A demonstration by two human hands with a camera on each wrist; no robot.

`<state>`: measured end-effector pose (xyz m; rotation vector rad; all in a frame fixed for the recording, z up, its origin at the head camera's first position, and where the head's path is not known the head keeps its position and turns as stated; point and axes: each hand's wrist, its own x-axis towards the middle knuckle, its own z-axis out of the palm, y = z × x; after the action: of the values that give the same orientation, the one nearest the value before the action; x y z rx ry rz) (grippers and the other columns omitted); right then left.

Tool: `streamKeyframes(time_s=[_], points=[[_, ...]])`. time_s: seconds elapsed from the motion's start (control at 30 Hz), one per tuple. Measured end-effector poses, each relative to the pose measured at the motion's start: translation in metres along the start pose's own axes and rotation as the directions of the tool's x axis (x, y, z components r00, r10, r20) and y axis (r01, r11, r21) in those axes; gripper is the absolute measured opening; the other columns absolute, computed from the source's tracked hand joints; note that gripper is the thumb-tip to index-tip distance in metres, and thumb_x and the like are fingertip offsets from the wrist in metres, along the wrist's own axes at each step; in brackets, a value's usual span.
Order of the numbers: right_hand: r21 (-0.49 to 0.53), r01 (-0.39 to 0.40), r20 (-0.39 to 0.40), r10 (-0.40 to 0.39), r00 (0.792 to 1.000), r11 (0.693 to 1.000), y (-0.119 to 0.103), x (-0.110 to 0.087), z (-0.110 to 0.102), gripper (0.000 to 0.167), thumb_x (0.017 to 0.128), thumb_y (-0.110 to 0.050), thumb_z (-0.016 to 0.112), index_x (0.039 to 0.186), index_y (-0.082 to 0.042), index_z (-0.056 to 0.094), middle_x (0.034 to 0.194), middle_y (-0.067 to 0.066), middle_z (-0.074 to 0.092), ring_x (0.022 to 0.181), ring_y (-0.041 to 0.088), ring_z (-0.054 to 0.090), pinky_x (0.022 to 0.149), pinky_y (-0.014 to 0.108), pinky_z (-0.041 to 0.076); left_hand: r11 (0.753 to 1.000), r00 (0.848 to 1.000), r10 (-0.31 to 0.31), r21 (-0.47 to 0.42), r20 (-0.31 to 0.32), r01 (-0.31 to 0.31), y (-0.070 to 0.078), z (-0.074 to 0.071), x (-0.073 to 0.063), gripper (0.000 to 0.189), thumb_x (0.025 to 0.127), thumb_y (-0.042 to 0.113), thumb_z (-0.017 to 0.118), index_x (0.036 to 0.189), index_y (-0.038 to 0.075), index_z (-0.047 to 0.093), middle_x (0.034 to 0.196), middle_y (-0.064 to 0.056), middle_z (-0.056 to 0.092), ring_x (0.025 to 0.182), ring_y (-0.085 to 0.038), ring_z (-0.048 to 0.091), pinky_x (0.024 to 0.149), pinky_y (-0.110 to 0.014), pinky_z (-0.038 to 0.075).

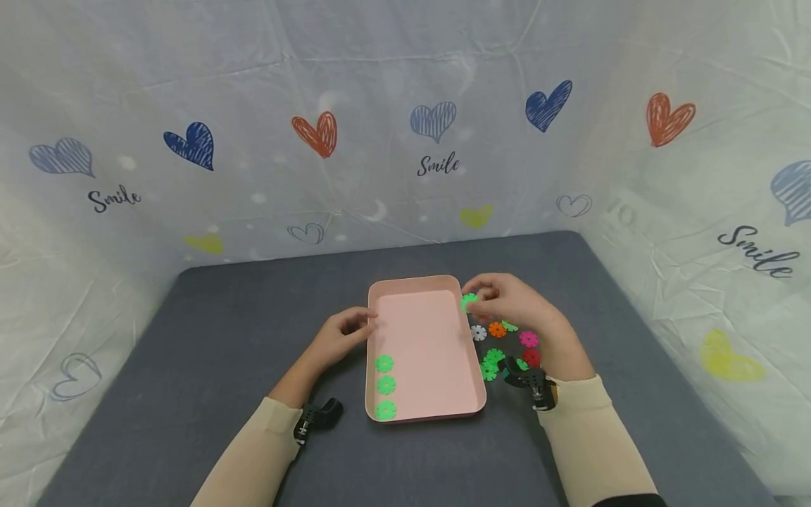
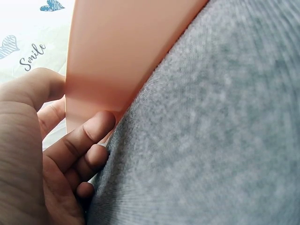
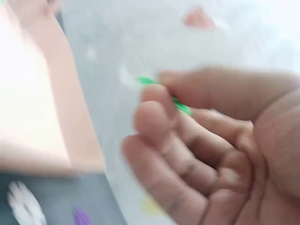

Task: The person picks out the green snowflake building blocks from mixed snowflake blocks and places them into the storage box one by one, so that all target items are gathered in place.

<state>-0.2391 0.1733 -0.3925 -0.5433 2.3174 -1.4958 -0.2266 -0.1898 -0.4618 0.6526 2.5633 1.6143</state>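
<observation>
My right hand pinches a green notched plastic disc between thumb and fingertips, just outside the right rim of a pink tray. In the right wrist view the green disc shows edge-on, mostly hidden by the fingers. My left hand holds the tray's left side. In the left wrist view, curled fingertips rest against the tray's outer wall, and another part of the hand reaches over the rim. Three green discs lie in a column along the tray's left side, towards the near corner.
Right of the tray lie loose discs: a white one, an orange one, a pink one, a red one and several green ones, partly under the right wrist. The dark grey tabletop meets a printed curtain behind.
</observation>
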Motion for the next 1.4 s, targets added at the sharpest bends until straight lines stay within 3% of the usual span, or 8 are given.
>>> streamKeyframes(time_s=[0.17, 0.33, 0.47, 0.6, 0.9, 1.0, 1.27, 1.4], points=[[0.082, 0.037, -0.067, -0.032, 0.997, 0.996, -0.018, 0.015, 0.041, 0.043, 0.098, -0.005, 0.070, 0.139, 0.003, 0.058, 0.092, 0.014, 0.072, 0.093, 0.042, 0.070, 0.087, 0.051, 0.056, 1.000, 1.000, 0.003, -0.004, 0.002, -0.003, 0.000, 0.000, 0.000, 0.029, 0.098, 0.002, 0.068, 0.125, -0.008, 0.066, 0.092, -0.014, 0.067, 0.076, -0.019, 0.056, 0.066, -0.027, 0.044], [0.086, 0.029, -0.124, -0.018, 0.992, 0.996, -0.030, 0.028, 0.085, 0.044, 0.097, 0.002, 0.068, 0.139, 0.003, 0.058, 0.095, 0.014, 0.074, 0.093, 0.034, 0.073, 0.085, 0.042, 0.058, 1.000, 1.000, -0.003, -0.009, 0.003, 0.004, -0.001, 0.000, 0.001, 0.030, 0.099, 0.003, 0.068, 0.126, -0.008, 0.066, 0.093, -0.015, 0.068, 0.078, -0.019, 0.058, 0.067, -0.027, 0.045], [0.011, 0.022, -0.146, -0.020, 0.989, 1.000, -0.035, 0.036, 0.116, 0.040, 0.096, 0.001, 0.069, 0.135, 0.002, 0.063, 0.088, 0.006, 0.074, 0.087, 0.026, 0.074, 0.076, 0.037, 0.058, 1.000, 1.000, -0.003, -0.018, 0.007, 0.003, -0.002, 0.000, 0.001, 0.031, 0.100, 0.004, 0.067, 0.127, -0.008, 0.065, 0.093, -0.016, 0.068, 0.079, -0.020, 0.060, 0.068, -0.027, 0.046], [-0.105, 0.004, -0.156, -0.020, 0.988, 0.994, -0.031, 0.040, 0.137, 0.035, 0.092, -0.004, 0.075, 0.127, -0.003, 0.069, 0.087, -0.001, 0.070, 0.078, 0.019, 0.068, 0.065, 0.030, 0.052, 0.999, 1.000, 0.017, -0.029, 0.020, -0.016, -0.002, 0.000, 0.001, 0.032, 0.100, 0.005, 0.066, 0.128, -0.010, 0.063, 0.094, -0.017, 0.068, 0.080, -0.021, 0.061, 0.069, -0.028, 0.047], [-0.229, 0.037, -0.156, -0.075, 0.985, 0.973, -0.016, 0.048, 0.156, 0.029, 0.088, -0.004, 0.077, 0.116, -0.001, 0.073, 0.075, -0.002, 0.057, 0.063, 0.010, 0.050, 0.059, 0.025, 0.042, 1.000, 1.000, 0.013, -0.005, 0.006, -0.013, -0.002, -0.001, 0.000, 0.030, 0.099, 0.004, 0.067, 0.126, -0.008, 0.065, 0.091, -0.015, 0.067, 0.079, -0.023, 0.059, 0.069, -0.027, 0.046], [-0.302, 0.045, -0.152, -0.095, 0.984, 0.952, -0.008, 0.051, 0.162, 0.025, 0.090, -0.004, 0.076, 0.115, -0.001, 0.073, 0.071, -0.003, 0.054, 0.060, 0.009, 0.046, 0.059, 0.025, 0.039, 1.000, 1.000, 0.018, -0.008, 0.003, -0.018, -0.002, -0.001, 0.000, 0.029, 0.099, 0.002, 0.067, 0.126, -0.009, 0.064, 0.091, -0.016, 0.067, 0.079, -0.023, 0.060, 0.069, -0.027, 0.046], [-0.407, -0.012, -0.198, -0.075, 0.977, 0.913, -0.001, 0.054, 0.169, 0.014, 0.094, -0.008, 0.075, 0.107, -0.006, 0.077, 0.084, -0.001, 0.062, 0.075, 0.014, 0.055, 0.070, 0.030, 0.048, 0.999, 0.999, 0.034, -0.008, -0.002, -0.034, 0.000, 0.001, 0.001, 0.029, 0.099, 0.002, 0.067, 0.126, -0.010, 0.064, 0.090, -0.014, 0.067, 0.078, -0.021, 0.059, 0.069, -0.027, 0.047], [-0.454, -0.049, -0.218, -0.058, 0.974, 0.890, 0.000, 0.057, 0.170, 0.007, 0.093, -0.013, 0.078, 0.097, -0.008, 0.075, 0.082, -0.001, 0.062, 0.075, 0.014, 0.055, 0.071, 0.030, 0.048, 1.000, 1.000, 0.020, -0.010, 0.000, -0.020, 0.000, -0.001, 0.000, 0.030, 0.099, 0.003, 0.067, 0.126, -0.009, 0.065, 0.089, -0.013, 0.066, 0.077, -0.023, 0.058, 0.069, -0.027, 0.046]])
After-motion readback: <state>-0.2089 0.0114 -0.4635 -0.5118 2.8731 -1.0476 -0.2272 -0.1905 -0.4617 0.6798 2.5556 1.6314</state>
